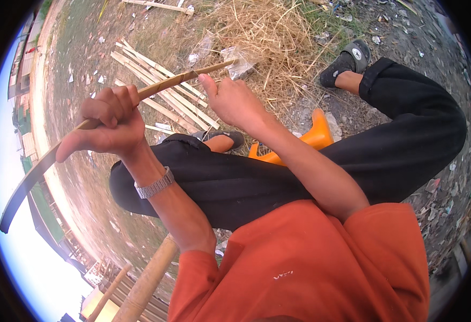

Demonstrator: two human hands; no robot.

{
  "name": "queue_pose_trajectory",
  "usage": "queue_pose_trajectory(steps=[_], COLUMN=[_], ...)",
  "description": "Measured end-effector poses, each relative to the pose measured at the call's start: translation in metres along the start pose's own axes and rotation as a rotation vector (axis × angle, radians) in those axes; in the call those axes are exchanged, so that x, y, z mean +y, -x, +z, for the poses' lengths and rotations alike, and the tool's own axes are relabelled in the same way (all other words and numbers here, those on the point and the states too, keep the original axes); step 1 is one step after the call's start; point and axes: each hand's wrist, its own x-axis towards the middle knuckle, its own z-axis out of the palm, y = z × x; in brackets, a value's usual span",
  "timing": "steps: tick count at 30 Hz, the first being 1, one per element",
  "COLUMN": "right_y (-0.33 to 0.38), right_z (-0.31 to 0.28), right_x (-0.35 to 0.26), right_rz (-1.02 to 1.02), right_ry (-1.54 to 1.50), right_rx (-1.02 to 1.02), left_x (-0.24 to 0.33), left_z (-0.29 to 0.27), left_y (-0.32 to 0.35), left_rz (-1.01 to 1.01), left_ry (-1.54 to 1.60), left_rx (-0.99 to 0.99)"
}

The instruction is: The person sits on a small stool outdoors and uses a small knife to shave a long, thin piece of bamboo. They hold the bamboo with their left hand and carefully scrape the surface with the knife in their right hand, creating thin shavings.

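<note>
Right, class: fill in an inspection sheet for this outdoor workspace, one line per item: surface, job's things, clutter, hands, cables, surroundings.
Surface: bare ground with patchy grass.
Job's things: long thin bamboo strip, held in both hands.
Clutter: pile of split bamboo strips, dry straw heap, scattered litter.
Hands: left hand fisted round the strip; right hand gripping it further along.
Cables: nothing seen.
Surroundings: orange plastic stool under the person's crossed legs, thick bamboo pole.
</note>
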Motion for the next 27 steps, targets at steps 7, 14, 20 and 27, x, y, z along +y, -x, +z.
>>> queue_pose_trajectory(steps=[7,14,20,27], right_y=[-0.006,-0.015,0.008,0.003], right_z=[0.012,-0.002,-0.015,0.005], right_x=[-0.003,0.067,-0.011,-0.036], right_rz=[-0.126,0.081,-0.058,-0.042], right_ry=[0.221,0.251,-0.03,0.0], right_rx=[0.102,0.128,-0.007,0.005], left_x=[0.011,0.011,0.007,0.006], left_z=[-0.015,0.002,0.001,-0.002], left_y=[0.003,0.0,-0.004,-0.006], left_rz=[-0.011,0.002,-0.012,-0.006], left_ry=[-0.075,-0.148,-0.129,-0.115], left_rx=[0.216,0.335,0.329,0.257])
